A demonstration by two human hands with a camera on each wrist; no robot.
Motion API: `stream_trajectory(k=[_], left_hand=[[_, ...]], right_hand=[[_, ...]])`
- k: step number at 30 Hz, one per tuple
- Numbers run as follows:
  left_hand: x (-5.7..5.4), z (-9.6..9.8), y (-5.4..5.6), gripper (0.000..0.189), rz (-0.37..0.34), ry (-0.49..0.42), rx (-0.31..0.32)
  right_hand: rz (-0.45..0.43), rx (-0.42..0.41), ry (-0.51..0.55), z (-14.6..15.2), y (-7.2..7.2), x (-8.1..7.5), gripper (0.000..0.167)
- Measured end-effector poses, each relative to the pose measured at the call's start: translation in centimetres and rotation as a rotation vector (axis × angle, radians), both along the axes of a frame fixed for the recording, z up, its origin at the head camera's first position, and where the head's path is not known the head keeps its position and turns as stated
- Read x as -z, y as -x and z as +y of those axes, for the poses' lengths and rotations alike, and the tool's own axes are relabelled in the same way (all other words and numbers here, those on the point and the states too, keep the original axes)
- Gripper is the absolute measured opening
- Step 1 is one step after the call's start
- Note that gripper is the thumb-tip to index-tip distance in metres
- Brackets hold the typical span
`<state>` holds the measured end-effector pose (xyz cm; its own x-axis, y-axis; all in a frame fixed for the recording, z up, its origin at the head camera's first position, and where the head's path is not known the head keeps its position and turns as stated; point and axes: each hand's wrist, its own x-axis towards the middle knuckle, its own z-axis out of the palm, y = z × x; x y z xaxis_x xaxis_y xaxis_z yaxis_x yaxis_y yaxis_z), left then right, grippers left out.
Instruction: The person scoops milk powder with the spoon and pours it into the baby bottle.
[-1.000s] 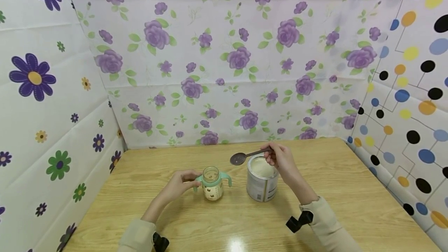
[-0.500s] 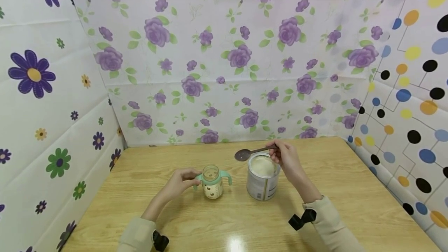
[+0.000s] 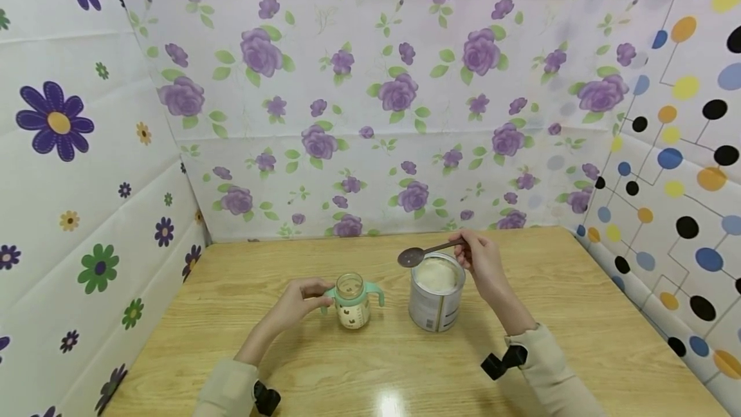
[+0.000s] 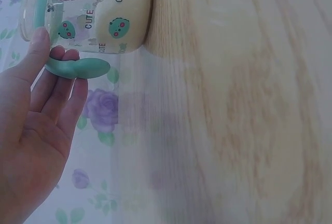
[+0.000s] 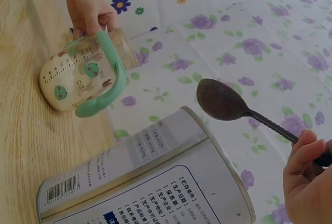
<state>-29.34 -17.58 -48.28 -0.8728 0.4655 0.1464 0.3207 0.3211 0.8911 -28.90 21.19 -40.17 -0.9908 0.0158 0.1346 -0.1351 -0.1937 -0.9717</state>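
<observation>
Head view, sleeves: my cream cuffs (image 3: pixel 228 385) come in nearest, low over the wooden table (image 3: pixel 347 375).
Left hand (image 3: pixel 295 301): out on the left, and I've got thumb and fingers pinching the bottle's green left handle (image 4: pixel 78 68).
Bottle (image 3: pixel 353 315): upright on the table, mouth uncovered, pale contents low inside; powder or liquid, I can't tell.
Tin (image 3: pixel 427 309): right of the bottle, near but apart, open, pale powder (image 3: pixel 435 274) showing.
Right hand (image 3: pixel 482 267): up beyond the tin's right side, pinching the spoon's handle.
Spoon (image 3: pixel 411 257): bowl hanging over the far-left rim, clear of the powder, no heap visible; between scoops, I'd judge.
Powder: next move, I reckon, calls for a controlled dip, bowl level coming out, bottle held steady.
Flowered cloth (image 3: pixel 359 101): farthest, behind everything.
</observation>
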Motion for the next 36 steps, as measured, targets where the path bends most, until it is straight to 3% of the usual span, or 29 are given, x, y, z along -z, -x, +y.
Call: stream_trajectory(k=[13, 36], left_hand=[[0.11, 0.01, 0.13, 0.036, 0.003, -0.009, 0.008], [0.05, -0.02, 0.03, 0.037, -0.002, -0.011, 0.006]], right_hand=[[0.031, 0.075, -0.003, 0.45, 0.17, -0.03, 0.033], [0.191, 0.234, -0.062, 0.65, 0.16, -0.05, 0.032]])
